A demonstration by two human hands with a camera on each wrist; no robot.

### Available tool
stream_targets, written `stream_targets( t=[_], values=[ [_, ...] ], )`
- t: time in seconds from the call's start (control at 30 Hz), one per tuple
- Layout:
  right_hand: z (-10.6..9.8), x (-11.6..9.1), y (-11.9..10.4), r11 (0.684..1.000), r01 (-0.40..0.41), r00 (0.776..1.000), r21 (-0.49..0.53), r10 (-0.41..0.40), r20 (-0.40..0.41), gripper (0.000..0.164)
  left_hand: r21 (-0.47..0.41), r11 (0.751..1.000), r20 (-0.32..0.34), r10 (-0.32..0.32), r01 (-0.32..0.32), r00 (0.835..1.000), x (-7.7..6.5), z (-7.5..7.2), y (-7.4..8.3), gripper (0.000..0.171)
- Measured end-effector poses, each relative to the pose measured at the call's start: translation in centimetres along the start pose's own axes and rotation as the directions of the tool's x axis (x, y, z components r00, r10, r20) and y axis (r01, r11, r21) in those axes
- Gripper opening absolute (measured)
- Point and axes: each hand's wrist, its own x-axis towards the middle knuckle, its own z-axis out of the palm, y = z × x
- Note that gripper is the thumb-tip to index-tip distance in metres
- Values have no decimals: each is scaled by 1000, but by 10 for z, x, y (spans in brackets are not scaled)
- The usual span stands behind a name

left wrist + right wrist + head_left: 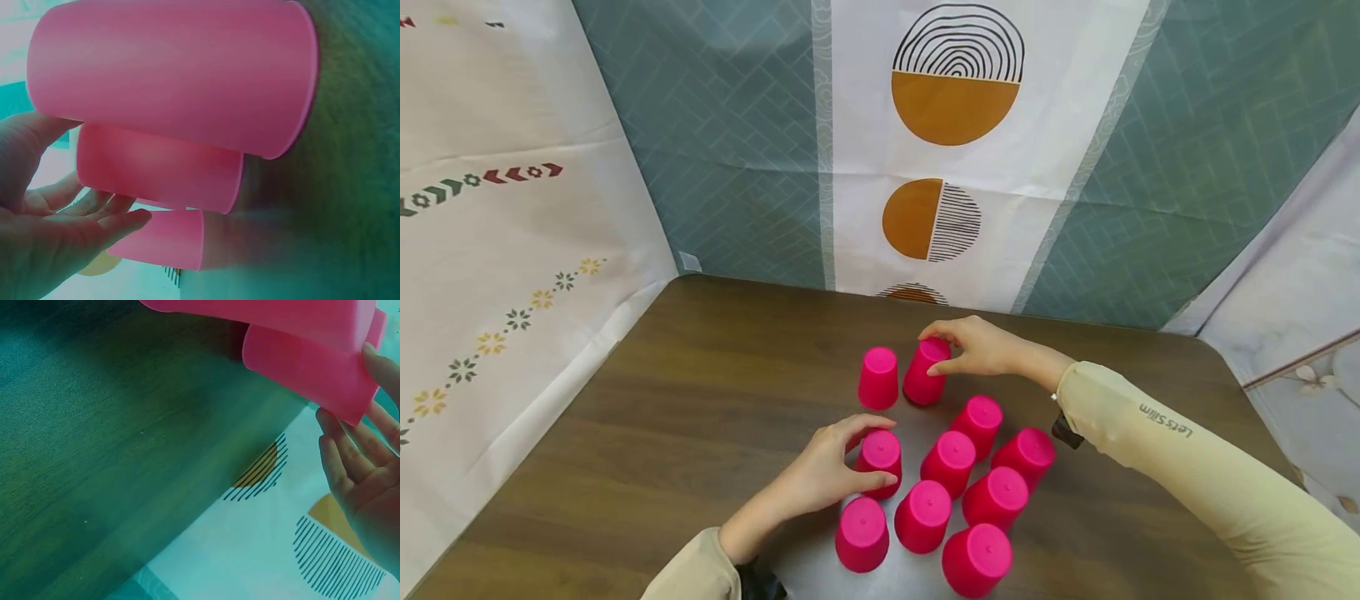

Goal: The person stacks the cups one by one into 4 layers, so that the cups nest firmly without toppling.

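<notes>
Pink cups stand upside down on a brown wooden table. My left hand (823,467) grips one pink cup (880,457) by its upper part, thumb on the near side and fingers on the far side. Farther back, my right hand (981,348) holds another cup (924,375) near its closed top, and that cup leans slightly. In the left wrist view, a nearer cup (175,69) partly hides the gripped one (156,169). The right wrist view shows fingers and thumb about the held cup (306,369), with another cup (281,319) overlapping it.
Left of the right hand's cup stands a single cup (878,379). Another cup (862,533) is just in front of the left hand. Several more, including a cup (950,460) in the middle, cluster to the right. Patterned cloth (737,167) hangs behind the wooden table (700,375).
</notes>
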Motion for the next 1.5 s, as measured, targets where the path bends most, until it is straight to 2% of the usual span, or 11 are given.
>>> stream_targets(
  t=[0.13, 0.3, 0.67, 0.9, 1.1, 1.3, 1.5],
  values=[
    [3, 3, -1, 1000, 22, 1000, -11, -22, 14, 50, 3, 1000, 1, -14, 14, 1000, -1, 2, -6, 52],
    [5, 3, -4, 999, 19, 999, -29, -18, 27, 52, 2, 1000, 8, 6, -6, 1000, 0, 1, -10, 49],
    [10, 1, -8, 998, 56, 998, -34, -56, 5, 52, -36, 999, 45, -30, 32, 999, 5, -3, -9, 52],
    [16, -2, -10, 997, 77, 997, 29, -77, 0, 52, -22, 999, 53, -30, 32, 998, 6, -5, -10, 50],
    [20, -7, -9, 995, 97, 995, 5, -97, -8, 60, -29, 999, 53, -28, 30, 998, 6, -4, -9, 49],
    [16, -19, -2, 998, 52, 999, 27, -52, 0, 75, -31, 999, 55, -26, 27, 998, 7, -2, -8, 50],
    [14, -37, 4, 994, -6, 1000, 110, 5, 12, 76, -96, 995, 33, -27, 31, 999, 4, -2, -11, 49]
  ],
)
